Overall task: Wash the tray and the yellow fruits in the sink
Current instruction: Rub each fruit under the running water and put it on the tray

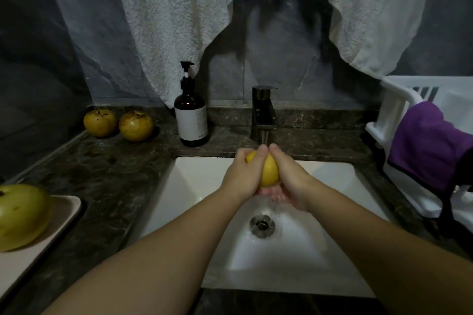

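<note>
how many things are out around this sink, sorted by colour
Yellow fruits: 4, one held in both hands under the tap, two at the back of the counter, one on the tray
White towels: 2
Brown soap bottle: 1
Purple cloth: 1
Total: 8

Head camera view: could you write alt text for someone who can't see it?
Both hands, left hand and right hand, grip a yellow fruit under the running faucet above a white sink. Three more fruits wait left, one on a tray.
</note>
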